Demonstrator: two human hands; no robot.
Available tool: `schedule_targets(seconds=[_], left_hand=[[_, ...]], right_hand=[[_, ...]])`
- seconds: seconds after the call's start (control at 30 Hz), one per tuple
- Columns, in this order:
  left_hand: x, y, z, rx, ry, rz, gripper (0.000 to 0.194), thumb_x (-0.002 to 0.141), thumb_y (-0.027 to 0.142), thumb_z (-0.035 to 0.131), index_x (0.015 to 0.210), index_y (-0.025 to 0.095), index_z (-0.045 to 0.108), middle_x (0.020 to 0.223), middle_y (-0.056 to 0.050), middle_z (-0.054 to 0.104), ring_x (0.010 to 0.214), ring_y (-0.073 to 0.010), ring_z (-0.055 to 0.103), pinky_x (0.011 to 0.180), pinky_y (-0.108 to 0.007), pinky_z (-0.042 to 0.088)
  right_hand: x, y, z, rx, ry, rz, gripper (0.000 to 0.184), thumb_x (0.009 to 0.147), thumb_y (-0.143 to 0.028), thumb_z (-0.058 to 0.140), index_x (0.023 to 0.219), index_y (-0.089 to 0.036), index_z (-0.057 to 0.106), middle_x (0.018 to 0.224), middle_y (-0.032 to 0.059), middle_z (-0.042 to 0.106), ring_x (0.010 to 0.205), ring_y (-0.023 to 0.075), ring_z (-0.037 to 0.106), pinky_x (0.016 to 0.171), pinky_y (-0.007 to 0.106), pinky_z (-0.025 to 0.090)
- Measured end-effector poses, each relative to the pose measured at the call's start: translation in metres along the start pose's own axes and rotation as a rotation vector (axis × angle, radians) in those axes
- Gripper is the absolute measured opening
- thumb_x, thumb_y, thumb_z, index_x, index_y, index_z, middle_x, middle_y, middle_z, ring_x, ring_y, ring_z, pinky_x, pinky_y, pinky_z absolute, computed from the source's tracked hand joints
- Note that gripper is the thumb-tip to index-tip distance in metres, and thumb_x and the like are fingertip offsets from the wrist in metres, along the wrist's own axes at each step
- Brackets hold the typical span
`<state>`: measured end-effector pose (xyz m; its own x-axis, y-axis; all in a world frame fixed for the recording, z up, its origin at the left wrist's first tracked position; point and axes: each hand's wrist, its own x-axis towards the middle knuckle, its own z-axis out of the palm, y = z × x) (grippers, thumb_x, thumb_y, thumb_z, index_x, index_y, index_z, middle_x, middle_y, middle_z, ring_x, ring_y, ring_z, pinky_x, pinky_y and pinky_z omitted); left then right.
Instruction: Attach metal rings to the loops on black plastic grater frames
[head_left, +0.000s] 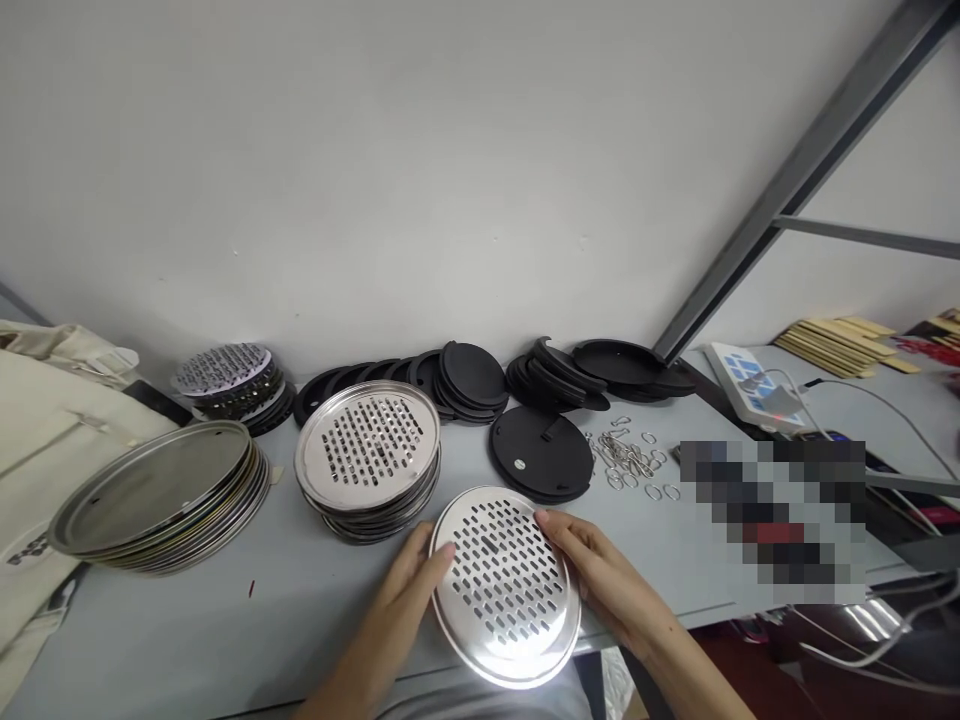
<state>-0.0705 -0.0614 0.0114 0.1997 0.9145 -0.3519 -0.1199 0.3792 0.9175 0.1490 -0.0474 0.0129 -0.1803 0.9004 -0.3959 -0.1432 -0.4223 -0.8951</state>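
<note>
Pale grey tabletop [225,635] spreads across the lower frame beneath a plain white wall [420,200]. At lower centre, a round, silvery metal disc with rows of oblong slots [507,590] is held by its rim: the left hand [420,565] grips its left edge, thumb on top, and the right hand [589,560] grips its upper right edge. Left of centre stands a stack of slotted, round metal discs [367,450]; right of centre, flat, round black discs [540,450] lie beside scattered small silvery metal rings [630,458].
</note>
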Motion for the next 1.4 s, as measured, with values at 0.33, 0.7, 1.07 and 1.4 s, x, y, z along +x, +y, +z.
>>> schedule_targets(seconds=[0.33, 0.7, 1.07, 1.4], left_hand=[[-0.001, -0.011, -0.003, 0.109, 0.025, 0.07, 0.054, 0.079, 0.056, 0.066, 0.115, 0.018, 0.054, 0.077, -0.001, 0.064, 0.074, -0.0166, 0.059, 0.065, -0.023, 0.044], [-0.004, -0.01, -0.002, 0.204, -0.024, 0.073, 0.05, 0.086, 0.052, 0.059, 0.12, 0.016, 0.051, 0.077, -0.003, 0.062, 0.066, -0.0147, 0.055, 0.055, -0.021, 0.04], [-0.005, 0.004, 0.005, 0.124, -0.123, 0.109, 0.042, 0.089, 0.044, 0.058, 0.122, 0.018, 0.057, 0.111, -0.009, 0.066, 0.102, -0.0235, 0.06, 0.089, -0.029, 0.046], [0.0, -0.004, -0.001, 0.124, -0.083, 0.128, 0.036, 0.091, 0.046, 0.054, 0.115, 0.019, 0.054, 0.101, -0.005, 0.067, 0.091, -0.0186, 0.061, 0.082, -0.026, 0.046]], right_hand=[[-0.006, -0.011, -0.005, -0.111, 0.077, 0.06, 0.04, 0.079, -0.056, 0.065, 0.095, -0.019, 0.068, 0.083, 0.0025, 0.065, 0.09, 0.022, 0.058, 0.082, 0.031, 0.045], [0.006, -0.005, 0.0, -0.05, -0.109, -0.168, 0.037, 0.084, -0.052, 0.062, 0.073, -0.018, 0.053, 0.07, -0.0033, 0.051, 0.067, 0.0122, 0.048, 0.066, 0.024, 0.038], [0.026, -0.037, 0.027, -0.937, 0.082, -0.526, 0.049, 0.095, -0.054, 0.04, 0.058, -0.021, 0.036, 0.051, -0.0039, 0.04, 0.046, 0.0116, 0.039, 0.051, 0.026, 0.023], [0.045, -0.036, 0.041, -1.193, 0.065, -0.446, 0.06, 0.094, -0.06, 0.037, 0.051, -0.021, 0.022, 0.044, -0.0061, 0.023, 0.043, 0.0102, 0.023, 0.049, 0.025, 0.021]])
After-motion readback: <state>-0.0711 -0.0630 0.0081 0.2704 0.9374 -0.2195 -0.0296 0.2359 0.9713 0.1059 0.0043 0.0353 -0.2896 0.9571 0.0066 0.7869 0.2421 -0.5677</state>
